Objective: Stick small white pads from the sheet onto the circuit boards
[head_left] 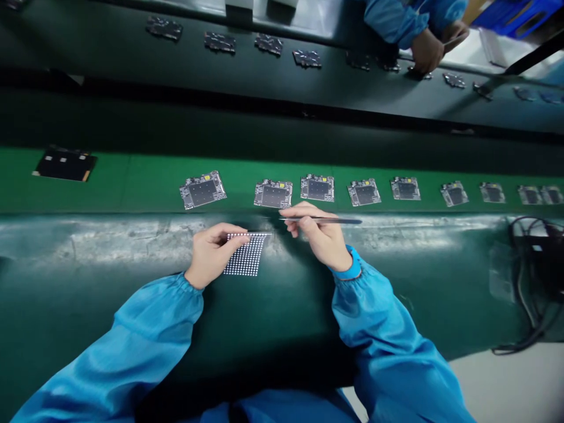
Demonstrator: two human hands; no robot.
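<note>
My left hand (215, 254) rests over the top corner of a flexible sheet printed with a grid of white dots (245, 256), and its fingers pinch that sheet. My right hand (316, 236) holds slim steel tweezers (321, 220) with a dark grip, their tip pointing left just above the sheet. A row of circuit boards with dark square centres (318, 188) lies on the green conveyor belt (132, 182), just beyond my hands. The nearest board (273, 194) sits a little above my right fingertips, not touching them.
A dark green work surface runs under my hands, with cables (529, 258) at the right. A black pad (64, 164) lies on the belt at left. On a far belt lie several dark metal parts (219, 42). A co-worker's blue-sleeved hands (434, 44) work top right, near a blue crate (511, 14).
</note>
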